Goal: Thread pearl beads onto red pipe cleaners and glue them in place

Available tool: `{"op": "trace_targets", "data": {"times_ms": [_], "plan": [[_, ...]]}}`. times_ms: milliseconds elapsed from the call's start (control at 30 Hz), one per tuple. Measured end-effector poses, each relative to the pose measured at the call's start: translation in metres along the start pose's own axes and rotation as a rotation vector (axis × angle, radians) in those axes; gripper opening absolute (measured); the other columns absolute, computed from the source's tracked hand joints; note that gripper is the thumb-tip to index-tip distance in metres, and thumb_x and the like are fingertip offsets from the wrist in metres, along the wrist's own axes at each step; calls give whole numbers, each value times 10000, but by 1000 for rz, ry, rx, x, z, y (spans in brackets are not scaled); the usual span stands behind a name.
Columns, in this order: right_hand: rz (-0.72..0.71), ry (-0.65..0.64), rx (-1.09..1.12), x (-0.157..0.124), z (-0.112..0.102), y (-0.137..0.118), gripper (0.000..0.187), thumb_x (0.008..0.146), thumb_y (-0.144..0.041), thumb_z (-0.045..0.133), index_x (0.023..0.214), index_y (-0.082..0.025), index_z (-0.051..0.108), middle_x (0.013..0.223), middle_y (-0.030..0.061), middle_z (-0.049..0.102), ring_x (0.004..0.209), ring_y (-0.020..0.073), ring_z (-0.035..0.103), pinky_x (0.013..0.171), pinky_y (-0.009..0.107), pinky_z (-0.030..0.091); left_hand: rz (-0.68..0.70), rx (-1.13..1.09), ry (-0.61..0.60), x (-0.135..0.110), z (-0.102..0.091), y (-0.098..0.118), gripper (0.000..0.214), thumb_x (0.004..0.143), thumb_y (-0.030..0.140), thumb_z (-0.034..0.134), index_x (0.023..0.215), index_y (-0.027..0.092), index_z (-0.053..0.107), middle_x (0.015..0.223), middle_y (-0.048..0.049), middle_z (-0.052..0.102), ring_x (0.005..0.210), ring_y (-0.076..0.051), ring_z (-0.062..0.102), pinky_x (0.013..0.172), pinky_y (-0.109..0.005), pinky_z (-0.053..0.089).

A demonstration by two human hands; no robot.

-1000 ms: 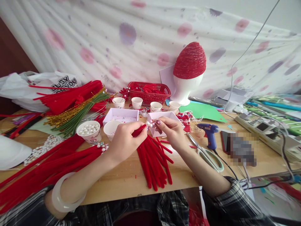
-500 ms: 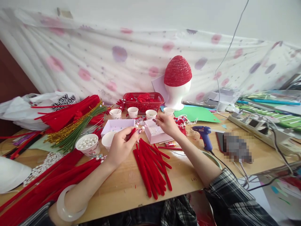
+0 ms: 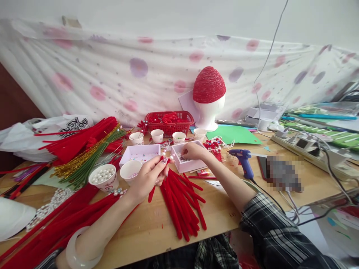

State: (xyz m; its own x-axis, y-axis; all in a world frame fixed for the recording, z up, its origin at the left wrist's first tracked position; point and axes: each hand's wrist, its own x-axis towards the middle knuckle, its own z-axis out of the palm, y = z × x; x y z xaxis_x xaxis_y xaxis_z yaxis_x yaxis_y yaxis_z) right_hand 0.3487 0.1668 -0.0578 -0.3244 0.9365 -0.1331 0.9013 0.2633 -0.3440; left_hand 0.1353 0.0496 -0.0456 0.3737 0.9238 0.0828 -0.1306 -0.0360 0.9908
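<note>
My left hand is closed around red pipe cleaners with white and pink pearl beads at their tip; one end hangs below my fingers. My right hand reaches into a pale lilac box of small beads, its fingertips pinched together among them. Whatever they grip is too small to make out. Below my hands a bundle of red pipe cleaners lies fanned on the wooden table. A paper cup of white pearls and another paper cup stand beside my left hand.
A second lilac box and several paper cups stand behind, before a red basket. A white head form wears red wrapping. At right are a blue glue gun and a power strip. Red, gold and green stems lie left.
My right hand has gone down from above the lilac box into its beads. My left hand has turned slightly, and a red pipe-cleaner end now shows beneath it. The view has shifted a little.
</note>
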Motion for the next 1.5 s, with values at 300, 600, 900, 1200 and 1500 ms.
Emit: {"op": "trace_targets", "data": {"times_ms": [300, 600, 900, 1200, 1500], "plan": [[-57, 285, 406, -13, -9, 13, 227, 959, -357, 586, 990, -143, 656, 982, 48, 671, 838, 175, 648, 752, 351, 550, -57, 128, -34, 0, -1, -1, 289, 897, 442, 508, 877, 155, 532, 651, 63, 432, 460, -40, 260, 448, -210, 177], [-300, 175, 1152, -49, 0, -30, 382, 701, -545, 744, 738, -207, 570, 706, -23, 558, 534, 91, 419, 530, 260, 356, 34, 209, -154, -9, 2, 4, 289, 951, 447, 446, 844, 182, 493, 589, 79, 365, 501, -74, 268, 442, -201, 206], [-225, 64, 1429, -50, 13, -37, 325, 675, -463, 841, 854, -198, 784, 716, 4, 631, 600, 97, 499, 581, 250, 400, 128, 180, -19, -2, -4, -3, 231, 974, 382, 439, 851, 192, 488, 599, 78, 409, 477, -64, 289, 435, -198, 217], [-222, 5, 1491, -59, 16, -48, 312, 644, -429, 872, 845, -201, 802, 743, 17, 690, 669, 125, 569, 629, 266, 425, 185, 200, -4, -2, -3, -3, 199, 945, 372, 504, 863, 190, 509, 605, 62, 501, 477, -67, 340, 449, -213, 252], [-230, -30, 1487, -60, 18, -51, 285, 632, -415, 882, 812, -212, 795, 766, 13, 696, 654, 107, 561, 603, 250, 431, 191, 296, 61, -4, -2, -2, 137, 938, 309, 490, 870, 191, 508, 586, 64, 531, 518, -88, 435, 492, -222, 309]]}}
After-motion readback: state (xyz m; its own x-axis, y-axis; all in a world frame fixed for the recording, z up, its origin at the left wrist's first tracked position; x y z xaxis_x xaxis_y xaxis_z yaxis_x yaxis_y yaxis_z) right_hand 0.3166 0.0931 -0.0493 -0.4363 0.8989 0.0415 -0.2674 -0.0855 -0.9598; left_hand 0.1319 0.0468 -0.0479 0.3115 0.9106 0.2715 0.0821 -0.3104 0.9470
